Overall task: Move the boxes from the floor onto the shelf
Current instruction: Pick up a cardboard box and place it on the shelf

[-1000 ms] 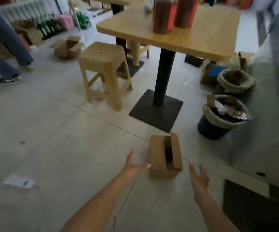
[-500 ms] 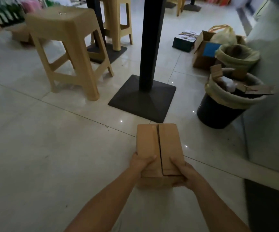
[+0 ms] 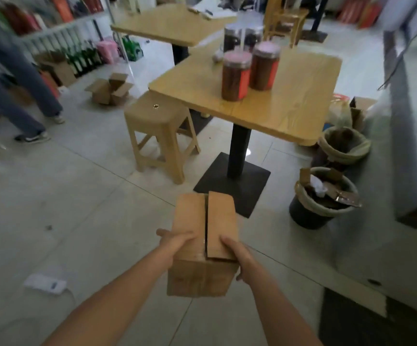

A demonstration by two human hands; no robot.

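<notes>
Left hand [image 3: 175,242] and right hand [image 3: 237,255] gripping cardboard box [image 3: 202,245], above tiled floor [image 3: 65,208], wooden table [image 3: 290,96] beyond

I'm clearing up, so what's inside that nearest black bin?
The black bin holds cardboard scraps and crumpled paper. Anything beneath them is covered.

- Looks like a small shop or eatery, part stockroom: wooden pedestal table [image 3: 290,101] carrying big lidded jars [image 3: 236,76], a plastic stool [image 3: 160,131] tucked beside it.
- Along the far left wall, green bottles [image 3: 81,58] lined up on the floor.
- Open cardboard boxes [image 3: 108,89] lie about on the tiled floor [image 3: 52,196].
- Lined bins [image 3: 323,198] stuffed with cardboard scraps on the right.
</notes>
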